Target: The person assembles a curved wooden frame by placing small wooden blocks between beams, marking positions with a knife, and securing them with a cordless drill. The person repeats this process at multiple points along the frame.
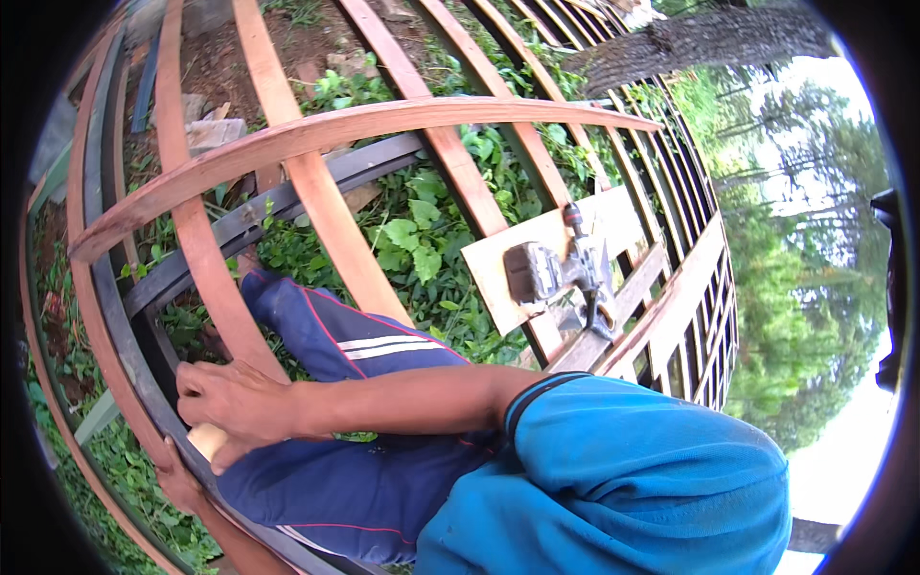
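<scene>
My right hand (230, 404) is closed around a short pale piece (206, 441) that looks like wood; most of it is hidden in the fingers. It is held right beside a dark rail (134, 340) of the wooden frame. Lower down, my left hand (180, 481) grips the edge of the reddish wooden rail (93, 287) along the dark one, its fingers partly hidden. My right forearm crosses over my legs in dark blue trousers (335, 484). Both hands are close together, only the rail edge between them.
A cordless power tool (561, 273) with a black battery lies on a pale board (494, 278) over the slats. A curved reddish plank (364, 125) crosses several slats. Leafy plants (412, 240) and bricks (213, 132) show through the gaps. A tree trunk (700, 46) stands beyond.
</scene>
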A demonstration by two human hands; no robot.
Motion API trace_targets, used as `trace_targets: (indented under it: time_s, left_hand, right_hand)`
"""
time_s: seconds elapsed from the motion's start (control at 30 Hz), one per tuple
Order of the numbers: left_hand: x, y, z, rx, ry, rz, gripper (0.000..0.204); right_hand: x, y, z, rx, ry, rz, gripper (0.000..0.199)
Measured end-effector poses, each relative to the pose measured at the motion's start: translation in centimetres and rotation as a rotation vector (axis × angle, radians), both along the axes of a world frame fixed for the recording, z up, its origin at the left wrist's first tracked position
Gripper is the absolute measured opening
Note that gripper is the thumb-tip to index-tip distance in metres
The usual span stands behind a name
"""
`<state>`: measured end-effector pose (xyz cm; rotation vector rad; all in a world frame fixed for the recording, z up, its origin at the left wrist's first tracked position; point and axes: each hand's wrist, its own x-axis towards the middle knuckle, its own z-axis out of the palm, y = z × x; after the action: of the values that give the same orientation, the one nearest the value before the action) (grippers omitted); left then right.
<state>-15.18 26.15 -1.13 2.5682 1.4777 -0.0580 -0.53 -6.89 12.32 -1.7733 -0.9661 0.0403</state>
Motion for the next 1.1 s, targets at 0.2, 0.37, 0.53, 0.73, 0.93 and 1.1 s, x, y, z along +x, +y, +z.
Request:
trace_targets:
  time_s: [0.2, 0.37, 0.53, 0.73, 0.93, 1.1]
  left_hand:
    - [0.3, 2.5, -3.5, 0.079, 0.058, -0.006, 0.128]
    - [0.1, -7.7, -1.0, 0.345, -0.384, -0.515, 0.097]
    - [-1.9, -20.1, 2.3, -0.102, -0.471, -0.582, 0.078]
    - [-3.0, -17.7, 2.9, -0.174, -0.457, -0.398, 0.082]
    - [-4.3, -17.0, 1.7, -0.191, -0.481, -0.417, 0.077]
    - [-4.0, -17.9, 2.3, -0.201, -0.454, -0.407, 0.076]
  right_hand:
    - [-9.2, -26.9, 5.2, -0.245, 0.162, -0.252, 0.056]
    - [-13.7, -41.7, 5.2, -0.587, -0.037, -0.723, 0.057]
    - [-6.6, -50.0, 3.6, -0.543, -0.042, -1.281, 0.05]
    - [2.0, -53.9, -2.7, -1.193, 0.186, -0.872, 0.033]
    - [2.8, -55.2, -3.2, -1.181, 0.336, -0.816, 0.03]
    - [1.4, -62.6, 1.7, -0.895, 0.174, -1.196, 0.021]
